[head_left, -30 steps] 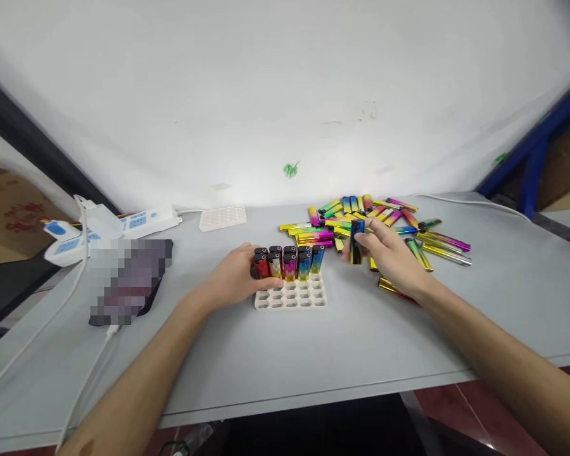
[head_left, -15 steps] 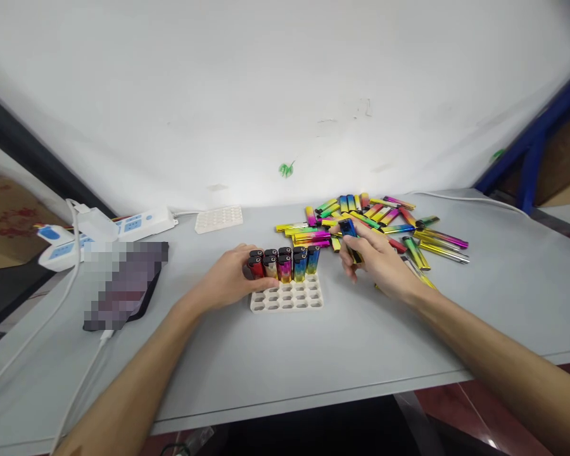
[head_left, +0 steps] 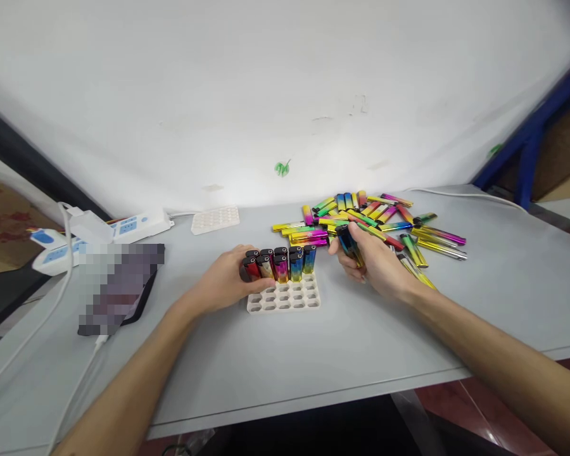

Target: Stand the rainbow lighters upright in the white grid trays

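Observation:
A white tray (head_left: 285,303) with rows of oblong holes lies on the table. Several shiny lighters (head_left: 281,271) with black tops stand upright in its far rows. My left hand (head_left: 235,278) is closed around the tray's left end, its thumb across the front of the red lighter and its neighbour; the other fingers are partly hidden behind them. To the right of the tray, my right hand (head_left: 368,256) grips a blue-and-gold lighter (head_left: 348,240), tilted, black top up and away from the palm. The heap of loose lighters (head_left: 323,237) lies just beyond this hand.
A second white holed tray (head_left: 215,220) lies near the wall. At the left are a white power strip (head_left: 140,223) and a phone (head_left: 123,288) with a cable plugged in. A white cable (head_left: 470,197) runs along the back right, near a blue metal frame (head_left: 532,152).
My right hand has turned the blue-and-gold lighter slightly and shifted a little lower. My left hand keeps its place at the tray. The whole view has moved slightly.

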Motion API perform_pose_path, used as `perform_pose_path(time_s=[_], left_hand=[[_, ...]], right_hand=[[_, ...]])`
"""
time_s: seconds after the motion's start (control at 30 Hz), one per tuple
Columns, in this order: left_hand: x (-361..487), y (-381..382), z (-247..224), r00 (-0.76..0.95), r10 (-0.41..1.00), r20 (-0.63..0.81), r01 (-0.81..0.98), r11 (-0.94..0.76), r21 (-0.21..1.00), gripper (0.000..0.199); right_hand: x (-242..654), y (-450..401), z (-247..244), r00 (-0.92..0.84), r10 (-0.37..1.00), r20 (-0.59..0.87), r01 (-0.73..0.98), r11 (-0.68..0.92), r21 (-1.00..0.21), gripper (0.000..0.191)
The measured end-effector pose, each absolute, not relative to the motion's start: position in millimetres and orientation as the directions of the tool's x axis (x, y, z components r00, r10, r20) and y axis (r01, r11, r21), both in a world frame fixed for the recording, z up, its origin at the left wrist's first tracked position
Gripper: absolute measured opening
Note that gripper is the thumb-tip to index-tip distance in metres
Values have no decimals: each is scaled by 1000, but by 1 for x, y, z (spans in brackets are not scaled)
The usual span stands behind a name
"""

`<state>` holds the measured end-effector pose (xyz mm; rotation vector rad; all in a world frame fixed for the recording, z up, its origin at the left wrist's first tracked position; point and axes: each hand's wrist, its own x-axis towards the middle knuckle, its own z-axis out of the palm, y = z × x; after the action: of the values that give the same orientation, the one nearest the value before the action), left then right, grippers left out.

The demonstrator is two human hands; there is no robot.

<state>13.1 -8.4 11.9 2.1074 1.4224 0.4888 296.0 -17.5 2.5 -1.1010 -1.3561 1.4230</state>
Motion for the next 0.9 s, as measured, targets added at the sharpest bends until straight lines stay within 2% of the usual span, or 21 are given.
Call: perform_pose_path(time_s=[0.33, 0.57, 0.7, 0.9], left_hand=[[13, -8, 11, 343, 939, -3, 753, -273, 599, 39], [14, -8, 11, 338, 941, 12, 763, -281, 582, 40], [11, -7, 13, 382, 922, 61, 776, -356, 521, 40], [5, -3, 16, 436, 894, 107, 757, -428, 494, 36]], right_hand=[[293, -16, 3, -280, 950, -137, -152, -185, -971, 63], [293, -16, 2, -229, 969, -95, -188, -140, -972, 49], [290, -19, 4, -207, 978, -14, -178, -52, -983, 40], [292, -20, 7, -192, 980, -44, -223, -88, -971, 41]])
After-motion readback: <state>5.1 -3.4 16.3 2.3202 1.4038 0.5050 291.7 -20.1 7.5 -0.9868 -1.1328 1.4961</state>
